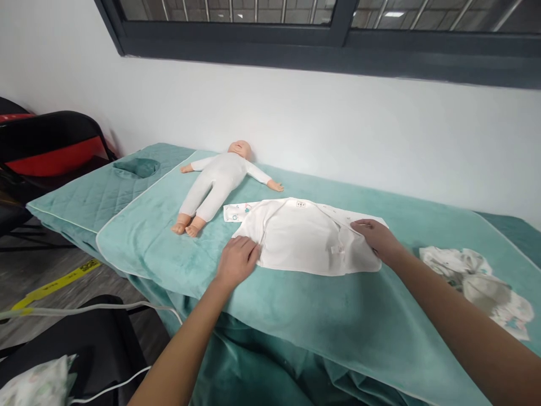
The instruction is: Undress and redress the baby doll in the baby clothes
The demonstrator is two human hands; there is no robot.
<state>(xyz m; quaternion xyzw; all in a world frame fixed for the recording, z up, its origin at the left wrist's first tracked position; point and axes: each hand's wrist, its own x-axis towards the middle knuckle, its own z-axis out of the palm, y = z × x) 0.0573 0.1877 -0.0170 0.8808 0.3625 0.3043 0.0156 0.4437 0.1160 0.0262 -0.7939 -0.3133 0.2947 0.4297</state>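
A white baby garment (302, 237) lies spread flat on the teal blanket (321, 316) in front of me. My left hand (236, 260) rests on its left edge, fingers curled and pinching the cloth. My right hand (377, 238) presses on its right side, fingers bent over the fabric. A baby doll (215, 183) in a white suit lies on its back further away to the left, apart from both hands.
A crumpled printed cloth (482, 288) lies at the right on the blanket. A quilted green pad (97, 194) with a small dark green cloth (137, 167) sits far left. Black and red chairs (51, 144) stand left. White cables (105, 307) run near the floor. A wall lies behind.
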